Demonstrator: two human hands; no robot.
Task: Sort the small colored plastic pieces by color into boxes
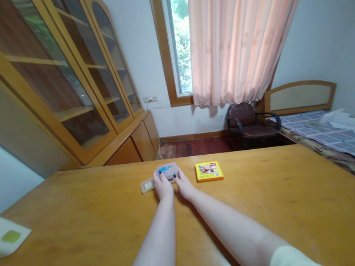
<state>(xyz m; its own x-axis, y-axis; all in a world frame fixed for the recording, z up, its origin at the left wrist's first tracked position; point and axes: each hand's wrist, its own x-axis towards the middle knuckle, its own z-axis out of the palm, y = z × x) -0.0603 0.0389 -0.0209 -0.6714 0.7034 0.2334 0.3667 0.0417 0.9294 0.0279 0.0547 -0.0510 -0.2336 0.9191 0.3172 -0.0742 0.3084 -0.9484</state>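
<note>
Both my hands hold a small pinkish-grey box with a blue print [167,170], near the far edge of the wooden table [111,230]. My left hand [162,186] grips its left side, thumb on the face. On the right side my right hand [182,183] closes round it, thumb on the lower corner. Behind and below the box a flat, pale, long case with a white patch [147,186] sticks out to the left; its right part is mostly hidden by my hands. A yellow box with a printed picture [209,171] lies flat to the right, apart from my hands.
At the table's left edge stands a white object with green openings [11,236]. Beyond the table are a glass-door cabinet [90,165], a brown armchair [244,119], a pink curtain [238,40] and a bed with a checked cover [346,139].
</note>
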